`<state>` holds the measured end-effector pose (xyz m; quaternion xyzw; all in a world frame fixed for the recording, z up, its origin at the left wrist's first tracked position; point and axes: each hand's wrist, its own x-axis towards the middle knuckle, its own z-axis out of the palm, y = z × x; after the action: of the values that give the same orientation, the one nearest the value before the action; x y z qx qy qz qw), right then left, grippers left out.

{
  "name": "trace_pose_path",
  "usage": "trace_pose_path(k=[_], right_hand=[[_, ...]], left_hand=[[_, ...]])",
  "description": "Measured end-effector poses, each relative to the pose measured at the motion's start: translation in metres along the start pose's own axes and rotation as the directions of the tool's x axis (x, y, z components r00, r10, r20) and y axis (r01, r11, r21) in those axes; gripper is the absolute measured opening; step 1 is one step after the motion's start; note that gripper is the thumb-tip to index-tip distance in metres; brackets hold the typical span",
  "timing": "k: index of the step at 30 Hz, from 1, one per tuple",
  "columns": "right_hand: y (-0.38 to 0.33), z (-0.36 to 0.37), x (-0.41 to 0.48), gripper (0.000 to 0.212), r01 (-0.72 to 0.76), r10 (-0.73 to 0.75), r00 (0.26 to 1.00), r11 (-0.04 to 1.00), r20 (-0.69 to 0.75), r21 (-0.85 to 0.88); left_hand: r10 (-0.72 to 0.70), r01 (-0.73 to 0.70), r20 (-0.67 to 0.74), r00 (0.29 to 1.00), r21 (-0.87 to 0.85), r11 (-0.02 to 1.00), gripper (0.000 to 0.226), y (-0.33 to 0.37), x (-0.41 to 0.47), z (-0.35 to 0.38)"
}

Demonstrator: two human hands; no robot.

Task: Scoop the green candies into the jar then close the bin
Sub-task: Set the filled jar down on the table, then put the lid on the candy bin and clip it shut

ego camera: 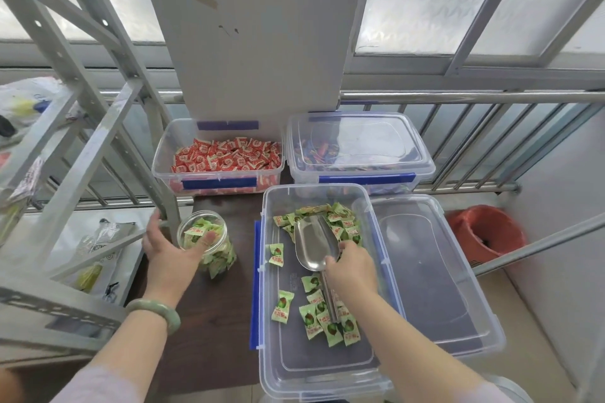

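Observation:
An open clear bin (327, 366) with blue latches sits in front of me on the dark table. Green wrapped candies (330, 321) lie scattered in it, with another pile at its far end. An empty metal scoop (314, 244) rests inside the bin. My right hand (352, 267) is at the base of the scoop's bowl, fingers on it, above the handle. A clear round jar (209, 247), partly filled with green candies, stands to the left of the bin. My left hand (170, 252) is wrapped around the jar. The bin's clear lid (432, 288) lies to its right.
Behind stand an open bin of red candies (226, 159) and a lidded bin of mixed candies (357, 147). A grey metal shelf frame (85, 141) rises on the left, close to the jar. A red-lined bucket (486, 232) sits on the floor at the right, by a railing.

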<state>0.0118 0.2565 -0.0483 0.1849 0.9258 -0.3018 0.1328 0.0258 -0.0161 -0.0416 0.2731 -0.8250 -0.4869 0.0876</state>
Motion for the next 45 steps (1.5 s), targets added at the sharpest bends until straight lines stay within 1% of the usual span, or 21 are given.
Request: trace_pose_path(k=[1,3,4,5,6,8,10,12,13,15,17,20,25,27,29,32,34,38,40,43,45], right_hand=[[-0.002,-0.005,-0.002,0.046,0.036,-0.036,0.999,0.999,-0.031,0.013],[-0.006,-0.014,-0.003,0.044,0.094,-0.092,0.993,0.995,-0.075,0.03],[-0.006,-0.018,-0.003,0.043,0.117,-0.113,0.989,0.992,-0.092,0.044],[-0.006,-0.023,-0.003,0.041,0.131,-0.124,0.987,0.989,-0.103,0.062],[-0.004,-0.028,-0.002,0.04,0.138,-0.128,0.985,0.987,-0.117,0.079],[0.002,-0.038,-0.001,0.038,0.157,-0.143,0.979,0.984,-0.148,0.084],[0.013,-0.051,0.003,0.039,0.178,-0.16,0.969,0.98,-0.187,0.087],[0.028,-0.065,0.007,0.038,0.186,-0.16,0.96,0.978,-0.229,0.098],[0.037,-0.072,0.01,0.037,0.185,-0.155,0.957,0.977,-0.245,0.103],[0.058,-0.086,0.018,0.034,0.184,-0.149,0.949,0.977,-0.279,0.105],[0.081,-0.101,0.029,0.031,0.181,-0.145,0.94,0.979,-0.308,0.092],[0.115,-0.121,0.046,0.031,0.157,-0.135,0.943,0.986,-0.303,0.049],[0.17,-0.143,0.075,0.033,0.114,-0.116,0.967,0.993,-0.226,-0.025],[0.188,-0.148,0.086,0.036,0.1,-0.106,0.978,0.994,-0.18,-0.044],[0.202,-0.15,0.095,0.04,0.087,-0.096,0.987,0.993,-0.126,-0.073],[0.218,-0.149,0.107,0.046,0.078,-0.085,0.995,0.989,-0.05,-0.128],[0.223,-0.146,0.113,0.053,0.067,-0.068,0.998,0.986,-0.002,-0.153],[0.231,-0.141,0.121,0.07,0.001,0.017,0.994,0.986,0.107,-0.166],[0.235,-0.139,0.124,0.075,-0.031,0.051,0.985,0.992,0.164,-0.118],[0.236,-0.139,0.127,0.077,-0.081,0.083,0.973,0.997,0.216,-0.019],[0.236,-0.141,0.129,0.075,-0.102,0.098,0.969,0.995,0.226,0.006]], left_hand=[[0.095,-0.093,-0.097,0.991,0.021,0.995,0.077,0.004,-0.002,-0.002],[0.296,-0.288,-0.29,0.91,0.071,0.955,0.051,0.014,-0.003,-0.004],[0.354,-0.344,-0.344,0.869,0.092,0.934,0.042,0.021,-0.003,-0.002],[0.386,-0.372,-0.362,0.849,0.108,0.922,0.035,0.029,-0.003,0.0],[0.4,-0.386,-0.349,0.847,0.113,0.916,0.031,0.038,-0.002,0.003],[0.43,-0.423,-0.276,0.86,0.089,0.902,0.028,0.058,-0.008,0.015],[0.464,-0.465,-0.17,0.869,0.034,0.885,0.03,0.073,-0.02,0.03],[0.453,-0.452,-0.009,0.891,-0.074,0.889,0.033,0.085,-0.041,0.049],[0.447,-0.435,0.089,0.89,-0.121,0.892,0.034,0.089,-0.053,0.059],[0.446,-0.41,0.265,0.855,-0.179,0.894,0.034,0.096,-0.081,0.081],[0.427,-0.363,0.4,0.811,-0.228,0.904,0.035,0.102,-0.106,0.108],[0.37,-0.297,0.541,0.755,-0.22,0.929,0.037,0.111,-0.137,0.152],[0.268,-0.244,0.651,0.71,-0.13,0.961,0.042,0.129,-0.18,0.222],[0.184,-0.206,0.673,0.716,-0.049,0.977,0.045,0.136,-0.192,0.246],[0.031,-0.086,0.681,0.732,0.048,0.995,0.051,0.138,-0.2,0.267],[-0.231,0.159,0.651,0.723,0.168,0.973,0.063,0.133,-0.207,0.288],[-0.331,0.252,0.608,0.722,0.215,0.944,0.07,0.13,-0.211,0.298],[-0.472,0.379,0.519,0.713,0.281,0.882,0.078,0.126,-0.218,0.312],[-0.521,0.43,0.478,0.707,0.294,0.854,0.079,0.125,-0.219,0.318],[-0.555,0.48,0.449,0.7,0.279,0.831,0.082,0.124,-0.217,0.324],[-0.578,0.488,0.413,0.703,0.311,0.816,0.082,0.126,-0.215,0.328]])
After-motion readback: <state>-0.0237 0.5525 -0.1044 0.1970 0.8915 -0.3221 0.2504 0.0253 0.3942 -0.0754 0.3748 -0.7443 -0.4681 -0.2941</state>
